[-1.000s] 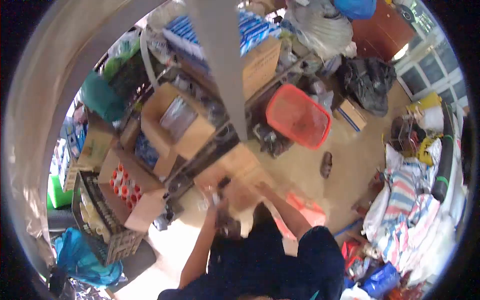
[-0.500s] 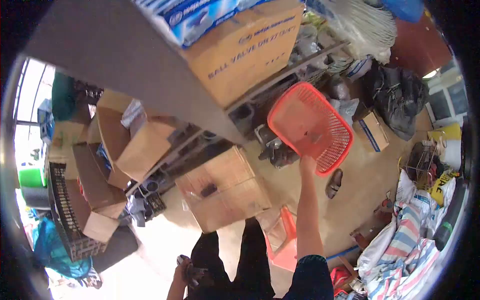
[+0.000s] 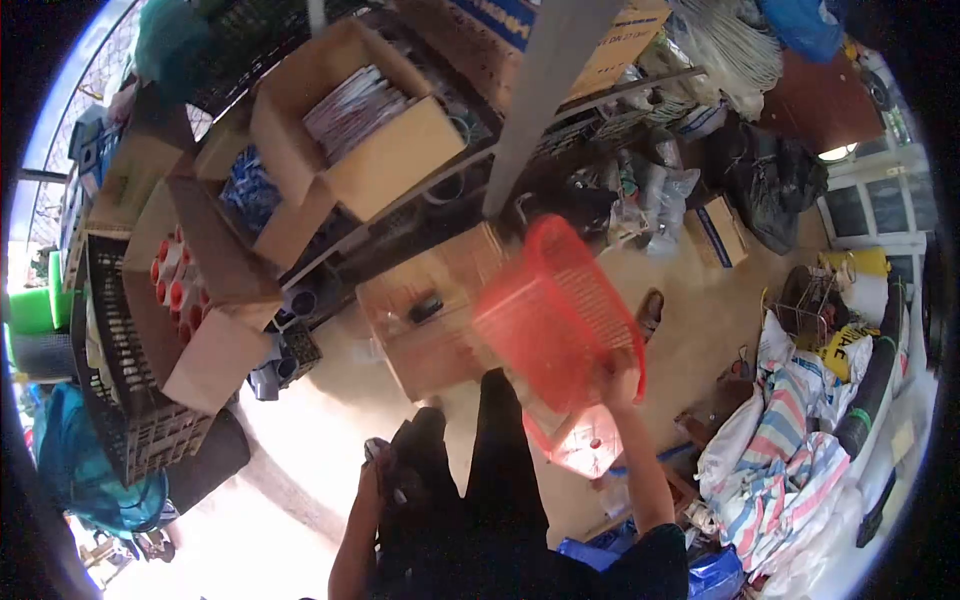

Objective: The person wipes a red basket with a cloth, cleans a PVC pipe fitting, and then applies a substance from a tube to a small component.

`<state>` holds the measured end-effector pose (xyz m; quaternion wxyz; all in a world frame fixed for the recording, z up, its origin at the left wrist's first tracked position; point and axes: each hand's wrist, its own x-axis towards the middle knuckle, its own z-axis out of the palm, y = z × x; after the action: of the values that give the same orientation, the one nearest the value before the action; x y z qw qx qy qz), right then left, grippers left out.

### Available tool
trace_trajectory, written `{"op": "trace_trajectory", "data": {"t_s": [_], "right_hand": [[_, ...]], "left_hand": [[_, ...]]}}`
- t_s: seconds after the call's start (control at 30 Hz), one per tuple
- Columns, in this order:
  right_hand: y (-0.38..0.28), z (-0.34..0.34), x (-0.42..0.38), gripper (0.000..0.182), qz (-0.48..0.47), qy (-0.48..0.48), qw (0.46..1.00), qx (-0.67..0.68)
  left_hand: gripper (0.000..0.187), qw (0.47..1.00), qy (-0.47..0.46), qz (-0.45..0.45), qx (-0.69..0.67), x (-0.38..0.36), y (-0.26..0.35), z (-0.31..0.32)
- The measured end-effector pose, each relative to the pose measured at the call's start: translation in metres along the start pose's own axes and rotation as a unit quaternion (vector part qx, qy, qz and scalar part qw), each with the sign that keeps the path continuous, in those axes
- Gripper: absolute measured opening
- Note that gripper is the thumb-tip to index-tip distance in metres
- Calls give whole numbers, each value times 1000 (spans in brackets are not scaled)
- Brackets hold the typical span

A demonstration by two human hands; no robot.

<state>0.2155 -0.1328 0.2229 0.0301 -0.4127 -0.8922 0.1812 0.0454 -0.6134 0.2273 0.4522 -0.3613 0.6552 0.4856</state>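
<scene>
Red basket [image 3: 530, 320]: held tilted above the floor [image 3: 300, 415], in front of the person's legs and just right of the cardboard box; its outline is partly blurred.
Right hand [image 3: 620, 380]: grip clamped on the red basket, at the rim on the side nearer the person; arm extended forward.
Left hand [image 3: 374, 462]: lowered beside the thigh, well apart from the red basket; grip closed on a small item [image 3: 403, 487], too dark to identify.
Cardboard box [image 3: 425, 345]: on the floor, ahead of the person's feet; its right part is hidden by the red basket.
Red stool-like item [image 3: 590, 448]: beneath and behind the right forearm, partly covered by the red basket, top brightly lit.
Open carton [image 3: 395, 155]: upper left of the view, flaps spread, stacked packets [image 3: 355, 110] inside.
Second carton [image 3: 220, 360]: left of the view, holding round red-and-white pieces [image 3: 175, 285]; black crate [image 3: 115, 330] just beside it.
Slipper [image 3: 650, 312]: on the floor, just right of the red basket.
Striped sheeting [image 3: 785, 430]: heaped at the right.
Black bag [image 3: 765, 180]: upper right, near a small carton [image 3: 715, 230].
</scene>
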Motion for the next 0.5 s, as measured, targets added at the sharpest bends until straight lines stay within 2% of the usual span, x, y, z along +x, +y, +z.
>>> {"op": "trace_trajectory", "data": {"t_s": [0.03, 0.07, 0.13, 0.2, 0.23, 0.27, 0.3, 0.33, 0.4, 0.47, 0.5], "right_hand": [[-18, 4, -18, 27, -35, -4, 999, 37], [-32, 6, -40, 27, -72, -13, 994, 75], [-18, 73, -88, 22, -199, 8, 980, 18], [-80, 68, -108, 23, -331, 24, 943, -40], [-93, 80, -112, 22, -390, -10, 920, -22], [-100, 98, -113, 25, -447, -43, 893, -2], [-105, 115, -115, 25, -447, -44, 893, -3], [-106, 135, -115, 27, -460, -71, 884, -43], [-102, 178, -116, 30, -470, -98, 873, -80], [-92, 213, -117, 33, -497, -100, 858, -82], [-87, 220, -122, 33, -497, -101, 858, -81]], "left_hand": [[26, 995, -34, 25, -95, 12, -14, -19], [29, 998, -11, 26, -64, 15, -12, -31], [32, 991, -46, 44, -119, 38, -30, -70], [29, 983, -41, 61, -169, 43, -28, -84], [28, 987, -42, 157, 14, 55, -36, -94], [28, 950, -8, 250, 188, 68, -43, -105], [28, 984, -23, 177, -10, 47, -26, -96], [28, 973, -34, 95, -209, 32, -15, -92], [28, 956, -91, 120, -250, 31, -16, -94], [32, 988, -32, 121, -94, 26, -10, -99], [34, 982, -27, 183, 46, 34, -19, -109]]}}
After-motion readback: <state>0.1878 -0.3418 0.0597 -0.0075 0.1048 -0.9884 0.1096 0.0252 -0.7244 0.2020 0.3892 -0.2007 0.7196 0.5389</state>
